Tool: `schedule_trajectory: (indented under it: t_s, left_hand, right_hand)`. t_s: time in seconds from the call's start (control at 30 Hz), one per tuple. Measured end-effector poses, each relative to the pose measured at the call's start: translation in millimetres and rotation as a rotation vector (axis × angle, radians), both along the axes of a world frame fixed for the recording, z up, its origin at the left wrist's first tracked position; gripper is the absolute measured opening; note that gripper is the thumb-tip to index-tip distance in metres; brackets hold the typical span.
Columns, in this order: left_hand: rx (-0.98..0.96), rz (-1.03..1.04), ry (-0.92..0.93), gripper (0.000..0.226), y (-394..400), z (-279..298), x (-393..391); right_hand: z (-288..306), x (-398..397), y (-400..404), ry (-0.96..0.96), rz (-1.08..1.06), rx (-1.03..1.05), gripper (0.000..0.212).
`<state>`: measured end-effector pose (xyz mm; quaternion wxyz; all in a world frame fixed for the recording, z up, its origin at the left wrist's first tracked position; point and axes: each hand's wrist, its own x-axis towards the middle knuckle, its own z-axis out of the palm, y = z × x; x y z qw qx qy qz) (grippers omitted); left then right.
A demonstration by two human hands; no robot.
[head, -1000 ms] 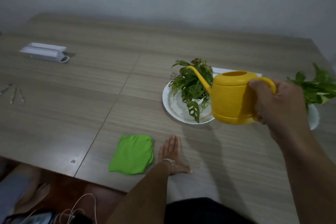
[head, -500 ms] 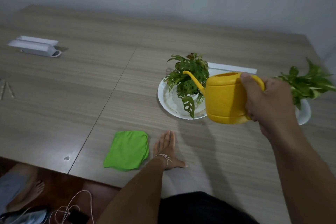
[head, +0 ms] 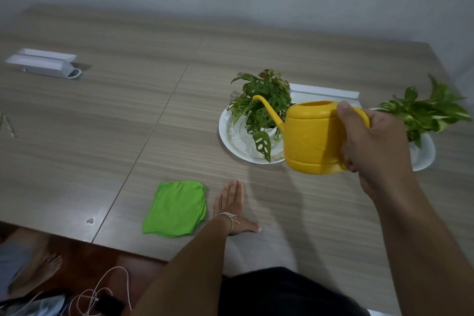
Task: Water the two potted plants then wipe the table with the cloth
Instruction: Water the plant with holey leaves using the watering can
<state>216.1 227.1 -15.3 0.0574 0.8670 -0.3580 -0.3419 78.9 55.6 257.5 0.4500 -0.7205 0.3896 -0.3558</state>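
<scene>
**Watering can held above the bench beside the first plant**

The right hand is closed around the handle of a yellow watering can, thumb lying over the top of the handle and fingers curled under it. This grip holds the can clear of the bench, roughly level, with its thin spout reaching up and to the left. The spout's tip sits in front of the leaves of the holey-leaved potted plant; no water can be seen coming out of it.

That plant stands in a small white pot on a white plate, just left of the can, whose body overlaps the plate's right edge in the view. The second potted plant, with variegated green and cream leaves, stands on another white plate to the right, partly hidden behind the right hand and wrist. A flat white strip lies on the bench behind the can.

The left hand lies flat, palm down, on the bench near its front edge, fingers together and pointing away, holding nothing. A thin string is tied around its wrist. The folded green cloth lies just to the left of this hand, very close, though whether they touch cannot be told.

Far off on the left side of the bench lies a long white box. Below the bench edge, a bare foot and some white cables show on the floor.
</scene>
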Motion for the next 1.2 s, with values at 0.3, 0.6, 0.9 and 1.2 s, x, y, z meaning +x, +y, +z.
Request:
schedule_trajectory:
  t_s: [0.3,0.6,0.9,1.2]
  left_hand:
    - [-0.026,0.037,-0.071,0.14,-0.5,-1.9,-6.7]
    - [-0.311,-0.097,-0.02,0.107,-102.0,40.1,-84.1]
    - [-0.3,-0.311,0.144,0.107,-203.7,52.6,-182.3]
    - [-0.326,-0.267,0.221,0.109,-242.4,38.7,-233.0]
  right_hand:
    - [-11.6,-52.2,18.7,-0.183,-0.01,0.056,0.059]
    - [-57.7,-145.2,-4.0,-0.144,-0.218,0.071,0.058]
    - [-147.0,-261.4,-60.2,-0.02,-0.461,0.156,0.061]
    - [-222.7,-319.4,-112.3,0.091,-0.489,0.243,0.057]
